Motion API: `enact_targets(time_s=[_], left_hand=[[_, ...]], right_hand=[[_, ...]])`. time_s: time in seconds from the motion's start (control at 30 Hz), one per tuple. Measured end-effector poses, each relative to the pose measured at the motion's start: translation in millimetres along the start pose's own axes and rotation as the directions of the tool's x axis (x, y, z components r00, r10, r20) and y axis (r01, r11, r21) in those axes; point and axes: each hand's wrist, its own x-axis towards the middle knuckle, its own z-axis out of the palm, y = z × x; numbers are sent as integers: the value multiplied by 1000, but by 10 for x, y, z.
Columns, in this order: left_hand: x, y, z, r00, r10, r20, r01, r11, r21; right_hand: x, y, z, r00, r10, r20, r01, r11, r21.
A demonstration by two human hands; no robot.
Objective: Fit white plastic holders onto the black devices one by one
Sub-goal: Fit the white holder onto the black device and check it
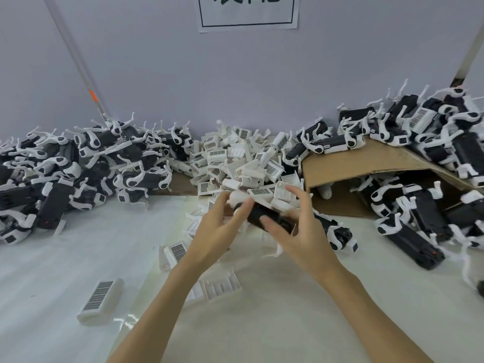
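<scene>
A black device (264, 215) is held above the white table between both hands. My left hand (220, 226) grips its white-capped left end, thumb and fingers curled round it. My right hand (296, 231) holds the device's right part, thumb across the black body and fingers arched over the top. A heap of loose white plastic holders (243, 158) lies just behind the hands. Whether a holder sits on the held device is hidden by my fingers.
Piles of black devices with white parts lie at the left (78, 163) and right (429, 205). A brown cardboard sheet (366, 163) arches at the right. Single white holders lie near me (100, 301), (220, 285), (175, 252). A wall with a paper sign (248, 11) stands behind.
</scene>
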Motion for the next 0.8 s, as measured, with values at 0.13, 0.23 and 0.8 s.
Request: enact_targets(time_s=[0.13, 0.23, 0.8], left_hand=[[-8, 45, 11, 992, 24, -124, -50, 976, -213], [-12, 27, 61, 933, -15, -359, -89, 958, -274], [62, -82, -7, 911, -6, -412, -58, 988, -143]], right_hand=[[-51, -28, 38, 985, -159, 65, 169, 969, -178], [-99, -65, 139, 978, -176, 111, 186, 979, -88], [18, 237, 3, 999, 42, 13, -23, 751, -660]])
